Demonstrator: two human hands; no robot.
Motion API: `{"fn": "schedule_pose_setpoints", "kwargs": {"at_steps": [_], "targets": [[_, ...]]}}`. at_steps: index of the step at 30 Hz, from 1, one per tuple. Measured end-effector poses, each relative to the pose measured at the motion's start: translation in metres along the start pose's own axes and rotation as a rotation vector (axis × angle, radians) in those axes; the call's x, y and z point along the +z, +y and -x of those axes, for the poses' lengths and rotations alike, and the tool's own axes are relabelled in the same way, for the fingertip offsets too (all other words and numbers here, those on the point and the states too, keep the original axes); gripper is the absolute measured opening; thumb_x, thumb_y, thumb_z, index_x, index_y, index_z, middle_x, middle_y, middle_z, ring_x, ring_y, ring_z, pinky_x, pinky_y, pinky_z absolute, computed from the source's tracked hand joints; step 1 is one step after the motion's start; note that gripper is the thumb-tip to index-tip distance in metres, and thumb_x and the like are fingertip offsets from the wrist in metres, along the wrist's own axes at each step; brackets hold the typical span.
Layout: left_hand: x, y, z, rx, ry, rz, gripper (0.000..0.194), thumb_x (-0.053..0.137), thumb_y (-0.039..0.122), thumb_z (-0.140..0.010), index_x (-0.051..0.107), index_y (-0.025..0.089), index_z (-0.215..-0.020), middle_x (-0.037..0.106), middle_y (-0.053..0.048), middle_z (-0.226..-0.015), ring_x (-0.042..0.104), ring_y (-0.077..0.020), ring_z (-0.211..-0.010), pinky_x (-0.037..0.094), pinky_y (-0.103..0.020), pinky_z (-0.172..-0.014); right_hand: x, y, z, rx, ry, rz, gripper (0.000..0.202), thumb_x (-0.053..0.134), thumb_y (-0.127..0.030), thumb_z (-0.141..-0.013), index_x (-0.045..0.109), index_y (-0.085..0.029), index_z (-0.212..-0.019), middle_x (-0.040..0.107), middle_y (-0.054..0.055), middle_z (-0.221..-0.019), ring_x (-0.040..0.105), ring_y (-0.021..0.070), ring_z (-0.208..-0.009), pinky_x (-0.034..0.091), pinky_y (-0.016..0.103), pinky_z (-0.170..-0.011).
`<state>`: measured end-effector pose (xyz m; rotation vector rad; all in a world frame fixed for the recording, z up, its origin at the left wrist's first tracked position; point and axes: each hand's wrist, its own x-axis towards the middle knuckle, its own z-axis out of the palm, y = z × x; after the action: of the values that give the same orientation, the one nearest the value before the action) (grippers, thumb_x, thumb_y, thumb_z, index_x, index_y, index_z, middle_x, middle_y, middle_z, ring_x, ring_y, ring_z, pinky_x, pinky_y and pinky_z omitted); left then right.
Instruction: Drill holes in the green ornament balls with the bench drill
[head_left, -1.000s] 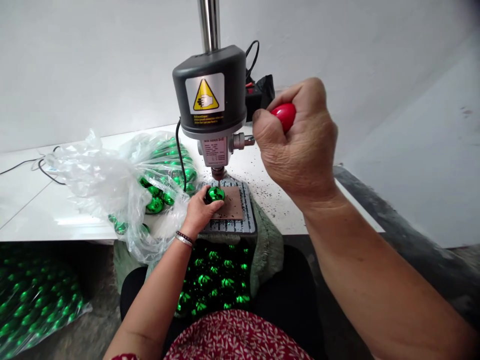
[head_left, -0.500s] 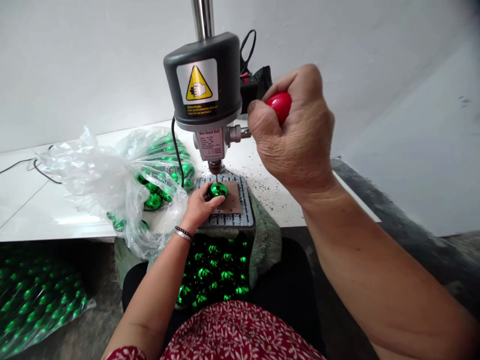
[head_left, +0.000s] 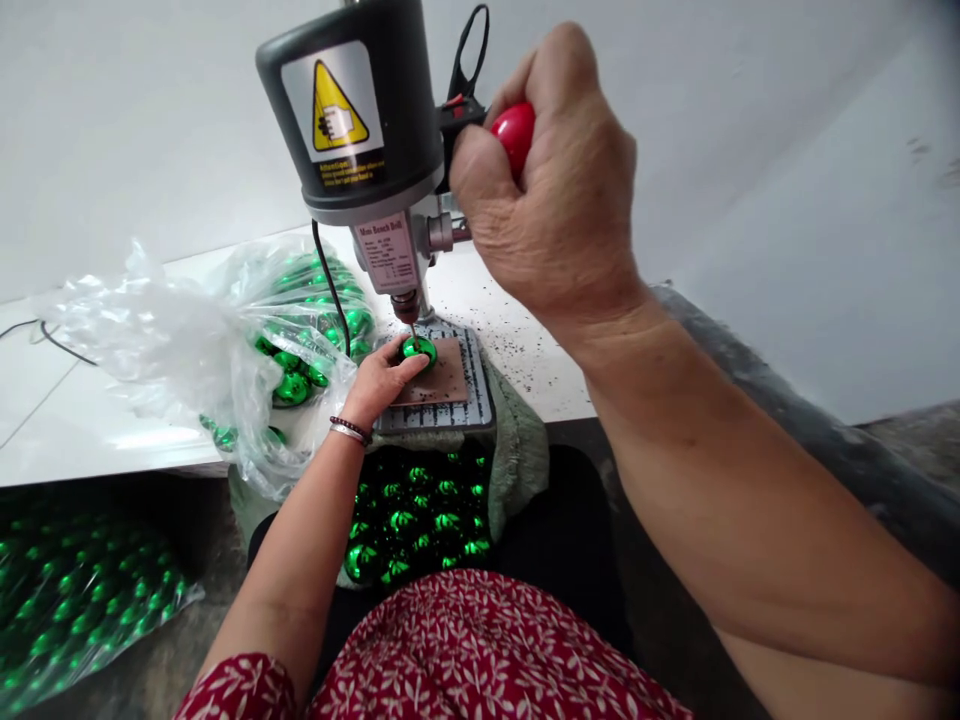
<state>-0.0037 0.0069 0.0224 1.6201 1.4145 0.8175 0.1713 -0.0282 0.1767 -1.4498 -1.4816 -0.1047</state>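
From where I stand: left hand [head_left: 386, 380] parted only by the width of one green ball [head_left: 418, 352], thumb on the near side, fingers round the far side, holding it against a brown board [head_left: 442, 388]. Directly above that grip, the thin bit [head_left: 413, 333] of a bench drill [head_left: 409, 130] comes down to the ball's top; whether the tip is inside, cannot tell. Right hand [head_left: 555, 200], higher and to the right of the left-hand grip, is closed tight on a red knob [head_left: 514, 138] beside the drill's head. Containers, taken from the left hand's hold: just left, a clear plastic bag [head_left: 172, 330] on the white table [head_left: 555, 385], its near part crumpled and slack, glossy green balls bunched in the far part, a few more showing near its mouth. Below the grip, past the table edge, a green woven sack [head_left: 521, 465] between the person's legs, many shiny green balls inside, packed close. Well apart, low and far left, another clear bag [head_left: 82, 600], bulging with green balls, count not possible. Dark crumbs scattered on the table right of the held ball
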Motion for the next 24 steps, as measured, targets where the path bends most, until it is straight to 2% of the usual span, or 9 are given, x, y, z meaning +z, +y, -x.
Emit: {"fn": "schedule_pose_setpoints", "kwargs": {"at_steps": [6, 11, 16, 21, 24], "targets": [[-0.002, -0.008, -0.003, 0.01, 0.022, -0.027, 0.057, 0.07, 0.042, -0.076, 0.067, 0.02, -0.128, 0.072, -0.004, -0.124, 0.062, -0.0244, -0.121, 0.045, -0.033, -0.106, -0.002, -0.011, -0.026, 0.069, -0.08, 0.084, 0.011, 0.04, -0.026, -0.089, 0.031, -0.02, -0.089, 0.043, -0.001, -0.087, 0.058, 0.0176, -0.102, 0.047, 0.04, -0.101], [-0.002, -0.012, -0.006, 0.004, 0.039, -0.05, 0.066, 0.07, 0.045, -0.076, 0.062, 0.017, -0.135, 0.068, -0.009, -0.132, 0.059, -0.0266, -0.126, 0.043, -0.036, -0.108, 0.0, -0.009, -0.039, 0.059, -0.115, 0.094, 0.008, 0.034, -0.025, -0.09, 0.032, -0.018, -0.086, 0.047, 0.0, -0.092, 0.058, 0.021, -0.114, 0.045, 0.042, -0.106], [-0.005, -0.01, -0.006, 0.012, 0.005, -0.089, 0.065, 0.069, 0.045, -0.077, 0.063, 0.015, -0.134, 0.073, -0.008, -0.123, 0.064, -0.026, -0.118, 0.046, -0.035, -0.104, 0.002, -0.006, -0.042, 0.051, -0.098, 0.077, 0.012, 0.035, -0.029, -0.091, 0.033, -0.017, -0.086, 0.052, 0.0, -0.095, 0.058, 0.0224, -0.116, 0.044, 0.047, -0.108], [-0.004, -0.004, 0.0, 0.091, 0.028, -0.264, 0.058, 0.077, 0.039, -0.072, 0.069, 0.02, -0.127, 0.074, -0.006, -0.119, 0.065, -0.0267, -0.117, 0.043, -0.036, -0.108, 0.001, -0.008, -0.04, 0.048, -0.103, 0.078, 0.009, 0.034, -0.026, -0.092, 0.035, -0.017, -0.09, 0.051, 0.0, -0.097, 0.058, 0.0207, -0.117, 0.044, 0.043, -0.108], [0.001, -0.004, 0.003, 0.098, 0.073, -0.299, 0.058, 0.08, 0.035, -0.071, 0.069, 0.022, -0.126, 0.074, -0.007, -0.12, 0.063, -0.0279, -0.121, 0.04, -0.039, -0.112, -0.002, -0.012, -0.037, 0.078, -0.117, 0.089, 0.007, 0.036, -0.024, -0.092, 0.032, -0.018, -0.09, 0.047, -0.001, -0.091, 0.059, 0.0176, -0.111, 0.045, 0.039, -0.104]]}}
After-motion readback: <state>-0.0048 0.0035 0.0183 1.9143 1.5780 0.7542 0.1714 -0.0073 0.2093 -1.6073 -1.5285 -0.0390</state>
